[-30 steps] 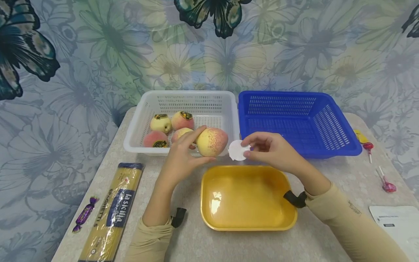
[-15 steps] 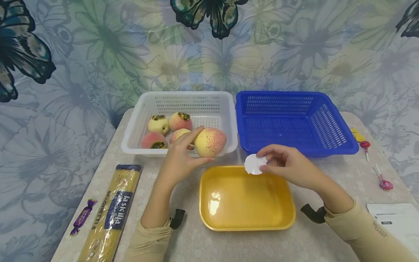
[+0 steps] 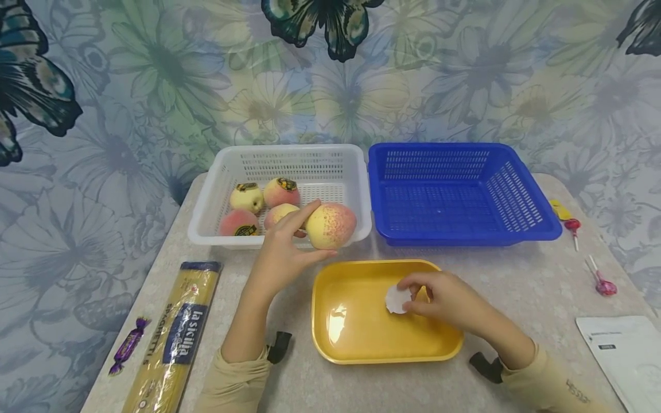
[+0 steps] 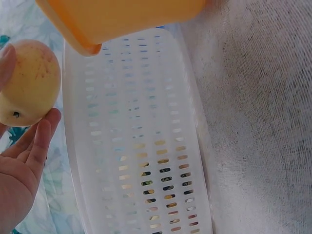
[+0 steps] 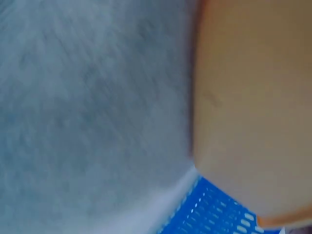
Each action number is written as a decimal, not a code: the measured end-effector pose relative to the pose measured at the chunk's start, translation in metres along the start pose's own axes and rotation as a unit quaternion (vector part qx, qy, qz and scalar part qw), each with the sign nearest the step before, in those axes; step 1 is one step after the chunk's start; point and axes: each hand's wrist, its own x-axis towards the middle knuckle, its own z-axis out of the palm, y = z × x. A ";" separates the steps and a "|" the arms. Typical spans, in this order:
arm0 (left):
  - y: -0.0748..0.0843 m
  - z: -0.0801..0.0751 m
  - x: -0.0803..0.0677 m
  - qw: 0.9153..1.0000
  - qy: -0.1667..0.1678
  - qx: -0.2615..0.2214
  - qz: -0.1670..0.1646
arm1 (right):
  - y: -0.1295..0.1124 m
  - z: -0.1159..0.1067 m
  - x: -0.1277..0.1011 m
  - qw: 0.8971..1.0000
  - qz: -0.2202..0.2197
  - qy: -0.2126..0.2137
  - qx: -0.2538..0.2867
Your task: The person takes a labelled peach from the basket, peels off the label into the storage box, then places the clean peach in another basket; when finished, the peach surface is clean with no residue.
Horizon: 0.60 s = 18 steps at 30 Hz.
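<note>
My left hand (image 3: 283, 246) grips a yellow-and-pink peach (image 3: 332, 225) between thumb and fingers, above the front rim of the white basket (image 3: 356, 189). In the left wrist view the peach (image 4: 33, 80) shows its stem pit. My right hand (image 3: 439, 298) pinches a thin round white sticker (image 3: 397, 300) by its edge, plain side showing, over the yellow tray (image 3: 356, 344). Inside the white basket lie several peaches, among them a pale one (image 3: 246, 201) and a pink one (image 3: 239, 222) with black-and-yellow stickers. The right wrist view is blurred and hides the right hand's fingers.
A blue basket (image 3: 465, 232) stands right of the white one. On the left lie a spaghetti pack (image 3: 181, 338) and a purple-wrapped candy (image 3: 128, 347). Lollipops (image 3: 605, 287), a yellow item (image 3: 560, 210) and a white packet (image 3: 622, 350) lie at the right.
My right hand has carried the white sticker away from beside the peach, toward me and down over the yellow tray. The left hand keeps its hold on the peach, nearly still.
</note>
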 end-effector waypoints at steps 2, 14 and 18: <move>0.000 0.000 0.000 1.000 0.001 0.000 0.001 | 0.000 0.006 0.002 1.000 -0.004 0.001 -0.024; -0.001 0.000 0.000 1.000 -0.002 -0.007 0.005 | 0.000 0.023 0.010 0.990 -0.035 0.009 -0.138; 0.000 0.000 0.000 1.000 -0.004 -0.007 0.003 | 0.000 0.025 0.011 0.985 -0.034 0.008 -0.167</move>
